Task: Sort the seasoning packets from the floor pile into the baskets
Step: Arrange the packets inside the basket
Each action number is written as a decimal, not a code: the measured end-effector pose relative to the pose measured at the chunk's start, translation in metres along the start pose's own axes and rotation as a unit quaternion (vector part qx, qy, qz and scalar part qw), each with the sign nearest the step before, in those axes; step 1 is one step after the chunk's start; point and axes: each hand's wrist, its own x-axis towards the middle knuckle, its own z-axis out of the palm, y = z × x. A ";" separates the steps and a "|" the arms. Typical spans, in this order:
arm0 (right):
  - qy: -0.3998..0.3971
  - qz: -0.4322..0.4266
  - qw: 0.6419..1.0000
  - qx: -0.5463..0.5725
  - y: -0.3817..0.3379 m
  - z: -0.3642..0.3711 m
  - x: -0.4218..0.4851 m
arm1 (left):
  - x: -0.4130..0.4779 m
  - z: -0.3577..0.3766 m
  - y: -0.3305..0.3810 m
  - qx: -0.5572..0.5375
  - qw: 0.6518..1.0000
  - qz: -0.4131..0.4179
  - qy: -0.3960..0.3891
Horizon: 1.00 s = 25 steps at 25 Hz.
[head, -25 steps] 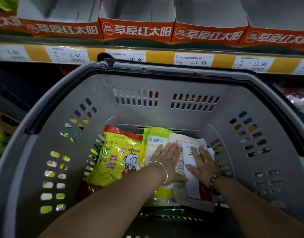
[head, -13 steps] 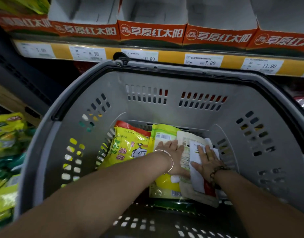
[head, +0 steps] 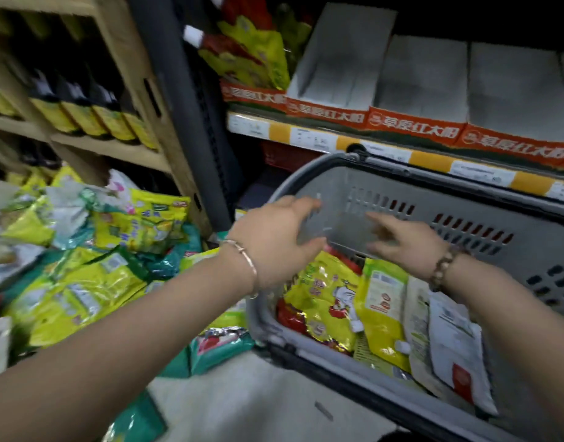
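Note:
A grey plastic basket [head: 484,215] stands on the floor at the right. Inside lie a yellow chicken-print packet [head: 325,298], a yellow-green pouch [head: 381,301] and white packets [head: 449,339]. Both hands hover above the basket and hold nothing. My left hand [head: 274,240] is over the basket's left rim with fingers spread loosely. To its right, my right hand [head: 404,240] has its fingers relaxed and pointing left, and is blurred. The floor pile of yellow and green seasoning packets [head: 92,256] lies at the left.
A shelf with orange-fronted white cartons [head: 411,122] and price tags runs behind the basket. A wooden rack with dark bottles [head: 83,106] stands at the far left, a dark upright post [head: 185,106] between them. Pale floor [head: 242,400] shows in front.
Both hands have lifted off the packets in the basket and now hang above it. The view has swung left, so the floor pile is now in sight.

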 end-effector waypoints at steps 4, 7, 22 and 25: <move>0.104 -0.166 0.979 0.056 -0.125 -0.018 -0.004 | -0.069 -0.049 -0.064 -0.022 0.991 -0.085 0.104; 0.067 -0.223 0.972 0.041 -0.198 0.015 0.004 | -0.118 -0.057 -0.115 -0.039 0.979 -0.151 0.129; -0.207 -0.137 0.931 -0.267 -0.205 0.284 0.049 | -0.185 0.096 -0.238 -0.129 0.927 -0.350 -0.021; -0.212 -0.102 0.939 -0.250 -0.175 0.328 0.075 | -0.215 0.132 -0.246 -0.146 0.919 -0.362 -0.059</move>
